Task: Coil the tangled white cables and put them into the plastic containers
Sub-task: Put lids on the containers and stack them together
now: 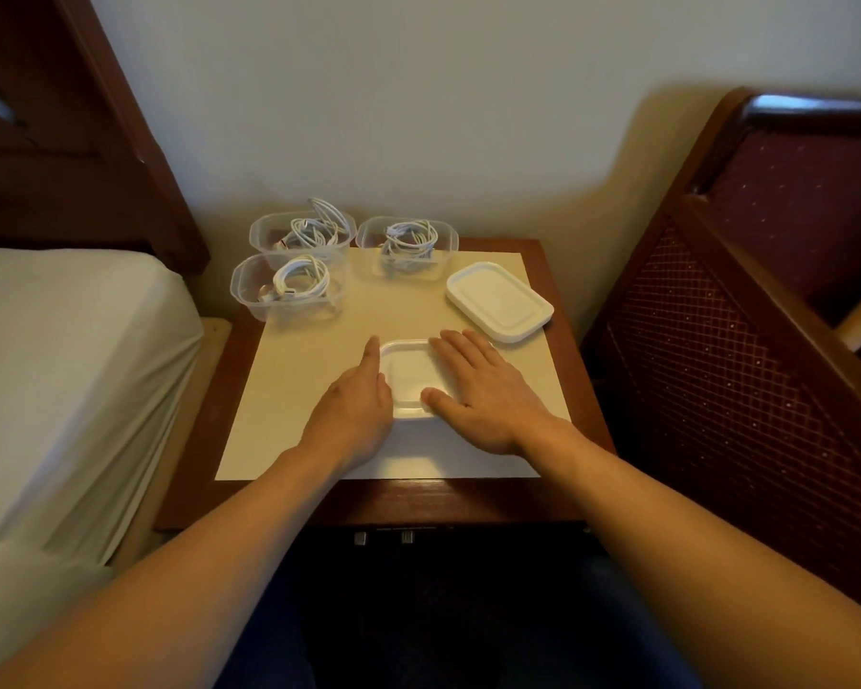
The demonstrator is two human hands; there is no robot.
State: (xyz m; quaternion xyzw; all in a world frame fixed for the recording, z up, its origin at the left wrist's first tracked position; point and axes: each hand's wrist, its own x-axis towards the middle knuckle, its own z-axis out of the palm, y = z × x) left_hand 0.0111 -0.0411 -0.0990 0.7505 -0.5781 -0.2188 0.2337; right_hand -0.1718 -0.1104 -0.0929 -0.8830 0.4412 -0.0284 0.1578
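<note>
Three clear plastic containers stand at the back of the table, each holding a coiled white cable: one at back left, one in front of it, one at back middle. A fourth container with a white lid sits near the table's front middle. My left hand rests against its left side, index finger stretched forward. My right hand lies flat on the lid's right half, fingers spread, thumb on top.
A stack of white lids lies at the right of the cream mat on the wooden table. A bed is to the left, a dark red chair to the right, the wall behind.
</note>
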